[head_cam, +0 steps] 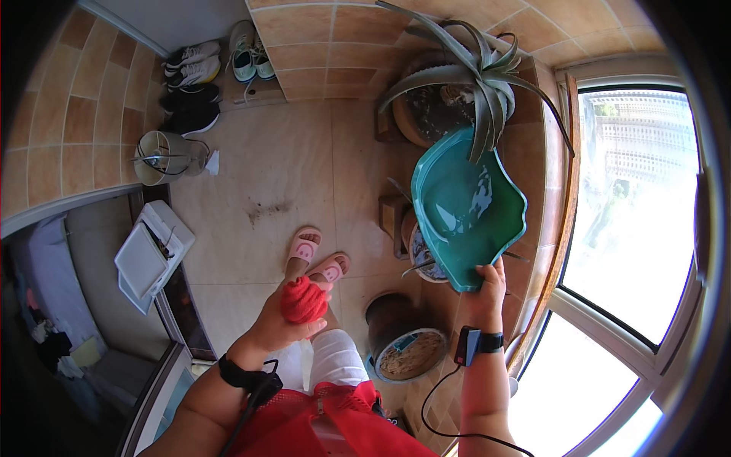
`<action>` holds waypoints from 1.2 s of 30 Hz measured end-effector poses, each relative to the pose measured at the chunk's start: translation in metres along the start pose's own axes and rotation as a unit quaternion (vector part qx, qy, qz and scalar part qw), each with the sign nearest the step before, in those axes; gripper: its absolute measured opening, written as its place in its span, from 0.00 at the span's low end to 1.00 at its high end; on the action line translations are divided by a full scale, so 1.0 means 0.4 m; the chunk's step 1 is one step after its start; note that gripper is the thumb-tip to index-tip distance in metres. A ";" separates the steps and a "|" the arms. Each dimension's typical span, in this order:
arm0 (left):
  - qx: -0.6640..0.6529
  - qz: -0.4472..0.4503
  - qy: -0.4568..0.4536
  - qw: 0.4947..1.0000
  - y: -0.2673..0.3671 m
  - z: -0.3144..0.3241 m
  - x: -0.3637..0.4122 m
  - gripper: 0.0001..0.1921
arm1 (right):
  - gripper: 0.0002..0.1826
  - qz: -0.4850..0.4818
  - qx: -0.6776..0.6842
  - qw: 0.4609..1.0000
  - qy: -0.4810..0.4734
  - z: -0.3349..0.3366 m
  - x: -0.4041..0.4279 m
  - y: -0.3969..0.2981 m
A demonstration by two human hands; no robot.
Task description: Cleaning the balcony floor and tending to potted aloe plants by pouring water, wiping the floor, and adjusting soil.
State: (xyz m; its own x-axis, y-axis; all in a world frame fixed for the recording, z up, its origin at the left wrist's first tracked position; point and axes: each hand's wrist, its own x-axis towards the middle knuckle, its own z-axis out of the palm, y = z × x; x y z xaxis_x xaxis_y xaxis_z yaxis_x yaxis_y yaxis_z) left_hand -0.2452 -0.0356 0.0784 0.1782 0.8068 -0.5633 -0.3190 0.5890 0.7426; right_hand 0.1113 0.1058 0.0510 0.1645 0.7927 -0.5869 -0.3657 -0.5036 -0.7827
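My left hand, at the lower middle, is closed around a bunched red cloth. On the right, my right hand grips the near narrow end of a teal plastic basin, thumb at its rim. The basin is held above a small potted plant, which it partly covers. Shiny reflections show inside the basin; I cannot tell whether it holds water. Long leaves of a large potted succulent hang over the basin's far edge.
A dark pot of soil stands below the basin. Shoes line the far left wall, near a cylindrical container. White plastic trays lie at left. A window borders the right side; loose dirt marks the tiled floor.
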 end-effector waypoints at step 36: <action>-0.294 -0.067 0.163 0.939 -0.124 -0.025 0.022 0.29 | 0.36 0.012 -0.042 0.994 -0.097 0.071 -0.264 0.208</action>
State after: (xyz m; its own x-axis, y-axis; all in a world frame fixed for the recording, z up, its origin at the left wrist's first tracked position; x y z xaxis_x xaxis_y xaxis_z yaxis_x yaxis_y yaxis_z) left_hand -0.2371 -0.0582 0.0329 -0.0109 0.6133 -0.7898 -0.7903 0.4786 0.3826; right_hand 0.0376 -0.0101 0.0536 -0.0261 0.8273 -0.5612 -0.2891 -0.5436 -0.7880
